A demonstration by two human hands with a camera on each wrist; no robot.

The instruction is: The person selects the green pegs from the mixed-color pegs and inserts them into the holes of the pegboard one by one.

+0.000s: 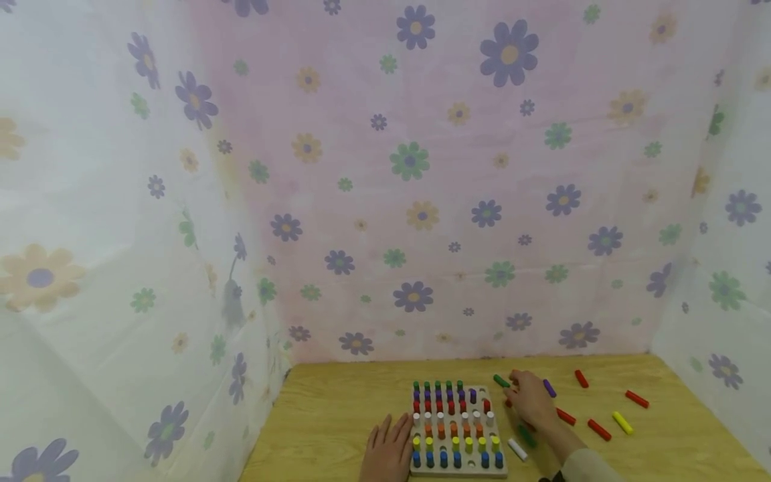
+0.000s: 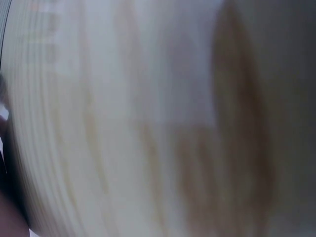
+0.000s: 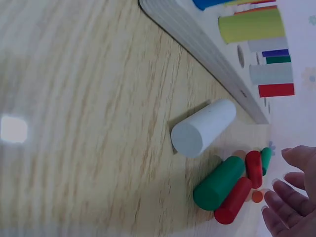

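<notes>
Pegs [image 3: 218, 183] lie loose around right hand [image 1: 531, 402].

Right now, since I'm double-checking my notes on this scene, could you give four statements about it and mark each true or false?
1. The left hand rests beside the left edge of the pegboard. True.
2. The loose white peg stands upright. False: it lies on the table.
3. In the head view, the pegboard's bottom row is yellow. False: it holds blue pegs.
4. A loose yellow peg lies farther right than the right hand. True.
</notes>
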